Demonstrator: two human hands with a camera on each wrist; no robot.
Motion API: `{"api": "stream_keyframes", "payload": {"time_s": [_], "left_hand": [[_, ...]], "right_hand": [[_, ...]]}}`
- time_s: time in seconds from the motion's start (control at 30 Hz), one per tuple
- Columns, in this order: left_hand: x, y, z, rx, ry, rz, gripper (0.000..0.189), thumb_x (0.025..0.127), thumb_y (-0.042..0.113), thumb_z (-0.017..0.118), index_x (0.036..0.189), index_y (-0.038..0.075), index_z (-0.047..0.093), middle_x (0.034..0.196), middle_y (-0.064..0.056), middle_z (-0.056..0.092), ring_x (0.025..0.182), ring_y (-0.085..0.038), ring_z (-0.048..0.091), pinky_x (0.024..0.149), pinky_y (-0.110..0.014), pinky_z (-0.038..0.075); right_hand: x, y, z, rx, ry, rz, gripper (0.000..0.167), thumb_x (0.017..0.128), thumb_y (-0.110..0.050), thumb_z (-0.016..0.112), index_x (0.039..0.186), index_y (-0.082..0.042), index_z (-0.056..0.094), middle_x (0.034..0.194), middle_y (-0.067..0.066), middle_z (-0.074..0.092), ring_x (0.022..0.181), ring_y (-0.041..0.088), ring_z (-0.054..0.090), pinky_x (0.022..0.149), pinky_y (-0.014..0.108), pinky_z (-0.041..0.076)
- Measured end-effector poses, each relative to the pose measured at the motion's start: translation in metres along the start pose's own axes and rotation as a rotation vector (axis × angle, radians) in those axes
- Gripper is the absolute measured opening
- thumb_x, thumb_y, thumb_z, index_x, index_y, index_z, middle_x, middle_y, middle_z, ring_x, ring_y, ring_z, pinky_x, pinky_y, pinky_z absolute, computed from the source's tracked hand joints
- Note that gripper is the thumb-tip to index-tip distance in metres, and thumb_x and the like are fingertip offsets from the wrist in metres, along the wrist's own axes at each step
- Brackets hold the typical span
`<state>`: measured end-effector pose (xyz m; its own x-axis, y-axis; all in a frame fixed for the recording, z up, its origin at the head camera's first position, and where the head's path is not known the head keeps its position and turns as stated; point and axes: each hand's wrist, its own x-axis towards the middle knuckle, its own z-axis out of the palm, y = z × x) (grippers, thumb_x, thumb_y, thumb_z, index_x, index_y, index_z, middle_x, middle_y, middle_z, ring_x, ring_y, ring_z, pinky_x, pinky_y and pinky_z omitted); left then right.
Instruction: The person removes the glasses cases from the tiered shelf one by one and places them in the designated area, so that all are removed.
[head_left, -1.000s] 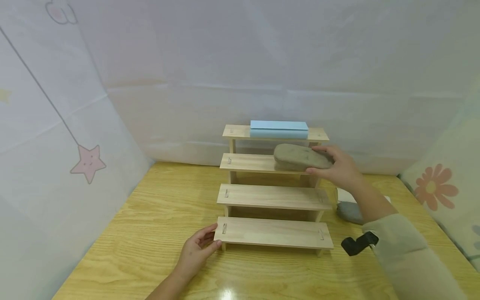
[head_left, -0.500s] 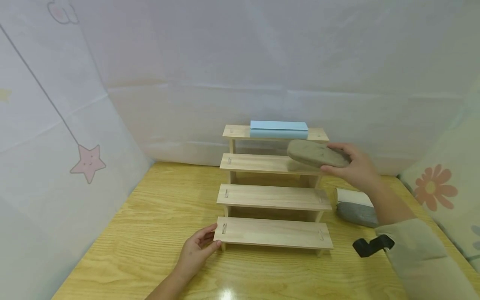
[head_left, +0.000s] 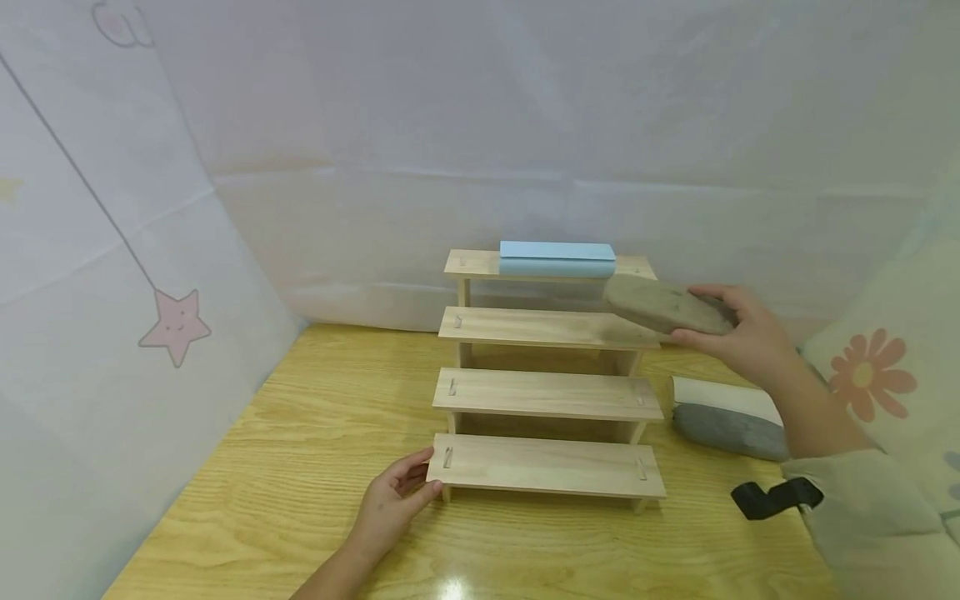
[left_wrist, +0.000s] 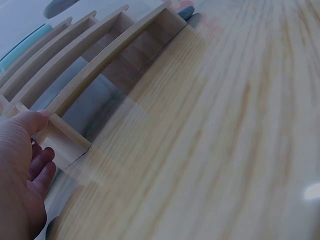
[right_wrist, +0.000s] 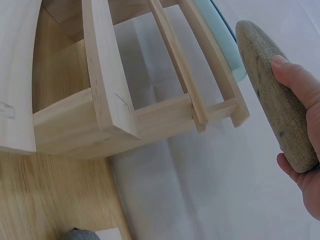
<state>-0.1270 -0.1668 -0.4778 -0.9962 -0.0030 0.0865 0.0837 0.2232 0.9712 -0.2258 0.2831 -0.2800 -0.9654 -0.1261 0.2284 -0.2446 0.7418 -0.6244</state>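
My right hand [head_left: 750, 333] grips one end of a khaki fabric-covered glasses case [head_left: 663, 304], thumb on one side and fingers on the other. The case is raised in the air by the right end of the second-highest shelf of a stepped wooden display stand [head_left: 547, 392]. In the right wrist view the khaki case [right_wrist: 272, 95] hangs apart from the stand's side. My left hand [head_left: 393, 504] holds the left end of the lowest shelf, its thumb [left_wrist: 37, 119] on the front corner. A light blue glasses case [head_left: 557, 260] lies on the top shelf.
To the right of the stand, a grey glasses case [head_left: 727, 431] lies on the wood-grain table [head_left: 300, 450] in front of a cream-white case [head_left: 723, 396]. A pale cloth backdrop [head_left: 375, 167] hangs behind and at both sides.
My right hand has lifted the khaki glasses case off the second-highest shelf and carried it to the right. My left hand has stayed in place.
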Motion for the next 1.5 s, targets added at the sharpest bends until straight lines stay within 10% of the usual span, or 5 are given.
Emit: {"api": "stream_keyframes", "payload": {"time_s": [1.5], "left_hand": [[0.001, -0.001, 0.000, -0.008, 0.002, 0.034, 0.047, 0.084, 0.013, 0.077, 0.128, 0.004, 0.062, 0.122, -0.010, 0.067, 0.103, -0.006, 0.063, 0.095, -0.026, 0.053]], "right_hand": [[-0.061, 0.077, -0.023, -0.087, 0.135, 0.084, 0.082, 0.089, -0.037, 0.073, 0.151, -0.002, 0.032, 0.148, 0.035, 0.034, 0.125, 0.058, 0.035, 0.087, 0.071, 0.034]]}}
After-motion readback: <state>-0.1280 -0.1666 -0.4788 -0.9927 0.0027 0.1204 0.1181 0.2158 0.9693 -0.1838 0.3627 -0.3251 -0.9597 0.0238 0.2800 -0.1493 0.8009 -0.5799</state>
